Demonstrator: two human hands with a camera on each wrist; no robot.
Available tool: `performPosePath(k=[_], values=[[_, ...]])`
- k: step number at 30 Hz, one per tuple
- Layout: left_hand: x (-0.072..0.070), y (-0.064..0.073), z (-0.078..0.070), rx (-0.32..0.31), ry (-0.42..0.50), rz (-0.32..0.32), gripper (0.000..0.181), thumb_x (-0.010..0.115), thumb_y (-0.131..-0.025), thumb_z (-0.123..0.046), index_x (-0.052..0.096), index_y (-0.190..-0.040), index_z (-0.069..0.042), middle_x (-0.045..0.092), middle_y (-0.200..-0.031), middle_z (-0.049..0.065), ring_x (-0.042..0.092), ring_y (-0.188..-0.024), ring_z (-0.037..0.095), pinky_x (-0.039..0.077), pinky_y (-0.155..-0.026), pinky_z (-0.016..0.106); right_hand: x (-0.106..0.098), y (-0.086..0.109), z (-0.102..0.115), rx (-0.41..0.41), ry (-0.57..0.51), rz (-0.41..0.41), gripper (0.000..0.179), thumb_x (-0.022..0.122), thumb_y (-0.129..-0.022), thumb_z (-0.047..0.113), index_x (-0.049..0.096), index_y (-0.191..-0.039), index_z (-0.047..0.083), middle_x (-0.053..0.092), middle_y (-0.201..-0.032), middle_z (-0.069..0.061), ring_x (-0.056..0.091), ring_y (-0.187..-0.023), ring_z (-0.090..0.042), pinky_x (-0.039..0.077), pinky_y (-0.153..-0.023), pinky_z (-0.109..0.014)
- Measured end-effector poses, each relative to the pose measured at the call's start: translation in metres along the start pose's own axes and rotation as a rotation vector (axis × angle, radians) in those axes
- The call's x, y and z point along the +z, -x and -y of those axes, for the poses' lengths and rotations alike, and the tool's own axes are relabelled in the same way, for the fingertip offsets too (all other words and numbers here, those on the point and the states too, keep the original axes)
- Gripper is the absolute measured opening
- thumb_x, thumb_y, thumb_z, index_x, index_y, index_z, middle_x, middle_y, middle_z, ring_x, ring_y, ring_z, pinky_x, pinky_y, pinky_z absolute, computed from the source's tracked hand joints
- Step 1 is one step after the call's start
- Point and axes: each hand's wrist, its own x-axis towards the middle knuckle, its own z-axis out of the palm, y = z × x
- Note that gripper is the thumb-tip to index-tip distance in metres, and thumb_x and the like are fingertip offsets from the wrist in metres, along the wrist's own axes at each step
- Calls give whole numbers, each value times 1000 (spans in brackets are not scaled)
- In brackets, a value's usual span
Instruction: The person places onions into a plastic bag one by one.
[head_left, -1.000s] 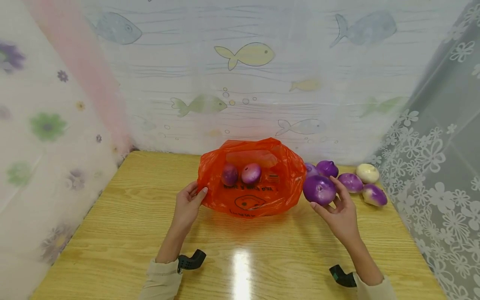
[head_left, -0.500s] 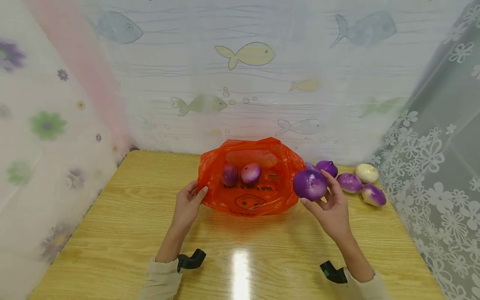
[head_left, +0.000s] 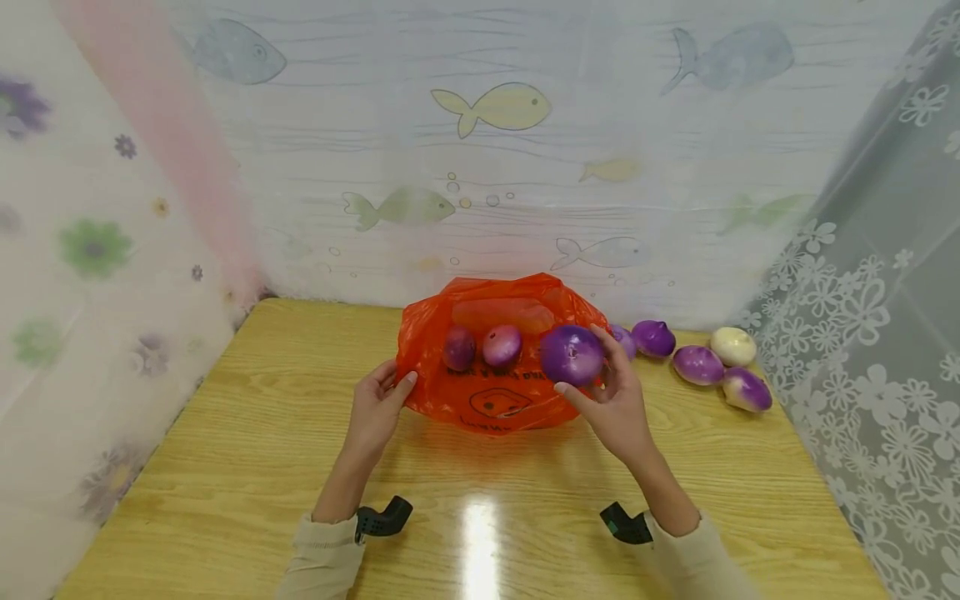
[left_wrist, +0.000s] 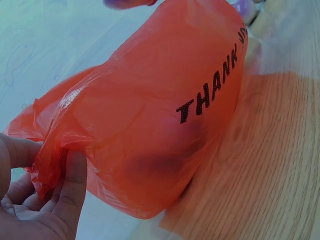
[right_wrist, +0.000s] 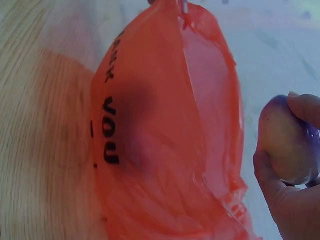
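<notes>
An orange-red plastic bag (head_left: 495, 408) with black print lies on the table with its mouth spread. Two purple turnips, a darker one (head_left: 460, 348) and a pinker one (head_left: 502, 346), rest inside it. My left hand (head_left: 378, 408) pinches the bag's left rim; in the left wrist view the film is bunched between thumb and fingers. With thumb and fingers my right hand (head_left: 611, 408) grips a large purple turnip (head_left: 572, 356) at the right side of the bag's mouth. The right wrist view shows this turnip's pale underside (right_wrist: 285, 140), apart from the bag.
Right of the bag on the wooden table (head_left: 247, 467) lie several more turnips, among them a pointed purple one (head_left: 653, 338), a cream one (head_left: 733, 346) and a purple-and-white one (head_left: 747, 389). A fish-patterned curtain (head_left: 487, 192) hangs behind the table.
My right hand has moved left with the large turnip, from beside the bag to over the right part of its mouth. The left hand and the bag have stayed in place.
</notes>
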Motion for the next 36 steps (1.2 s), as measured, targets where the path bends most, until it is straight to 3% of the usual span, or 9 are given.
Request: performPosePath(k=[7, 16, 30, 36], values=[[0, 0, -1, -1, 5, -2, 42, 58, -103, -6, 51, -144, 1, 58, -140, 21, 66, -115, 19, 55, -92, 20, 22, -9, -7, 70, 25, 43, 85, 76, -84, -10, 34, -156, 11, 40, -154, -10, 48, -137, -29, 52, -100, -25], [0, -1, 0, 5, 4, 0, 42, 58, -103, -6, 51, -143, 1, 59, -140, 20, 66, -115, 22, 56, -91, 21, 39, -21, -22, 136, 59, 74, 83, 76, -89, 1, 32, -157, 16, 37, -156, -9, 47, -139, -34, 48, -107, -50], [-1, 0, -2, -14, 3, -2, 43, 57, -104, -6, 50, -145, 0, 58, -141, 20, 64, -119, 25, 55, -92, 20, 49, -43, -38, 191, 163, 16, 85, 80, -88, 8, 32, -157, 15, 39, -155, -14, 51, -133, -38, 49, -106, -53], [0, 0, -2, -14, 6, 0, 43, 58, -103, -6, 50, -145, 1, 58, -141, 20, 65, -118, 22, 55, -91, 20, 51, -49, -42, 179, 211, -6, 84, 81, -87, 9, 34, -156, 13, 40, -154, -14, 53, -129, -37, 51, -104, -53]])
